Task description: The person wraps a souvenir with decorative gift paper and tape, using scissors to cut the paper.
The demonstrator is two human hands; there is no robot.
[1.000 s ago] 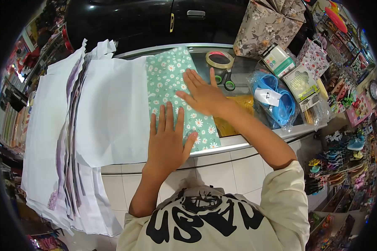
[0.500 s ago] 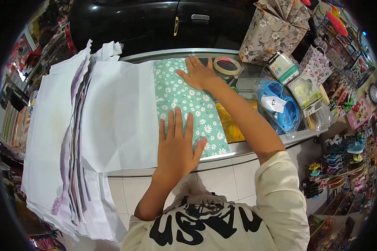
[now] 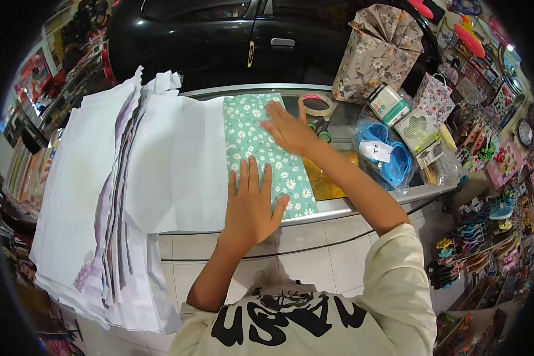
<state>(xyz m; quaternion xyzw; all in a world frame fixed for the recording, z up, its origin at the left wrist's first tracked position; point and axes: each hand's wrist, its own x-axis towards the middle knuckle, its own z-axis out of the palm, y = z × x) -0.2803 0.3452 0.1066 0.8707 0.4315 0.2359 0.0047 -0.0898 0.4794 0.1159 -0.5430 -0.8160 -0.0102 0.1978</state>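
A sheet of wrapping paper lies on the glass counter, its white side up on the left. Its right part is folded over and shows a green daisy print. My left hand rests flat on the near part of the green print, fingers spread and pointing away from me. Near the far right edge of the fold, my right hand lies palm down on the print with its fingers stretched out. Neither hand grips anything.
A pile of paper sheets hangs over the counter's front at left. Beyond the right hand lie a tape roll and scissors. Blue goggles in plastic, boxes and a floral bag stand right. A black car is behind.
My right hand has slid a little toward me along the fold, away from the paper's far edge. The left hand stays in nearly the same place. The camera view has shifted slightly.
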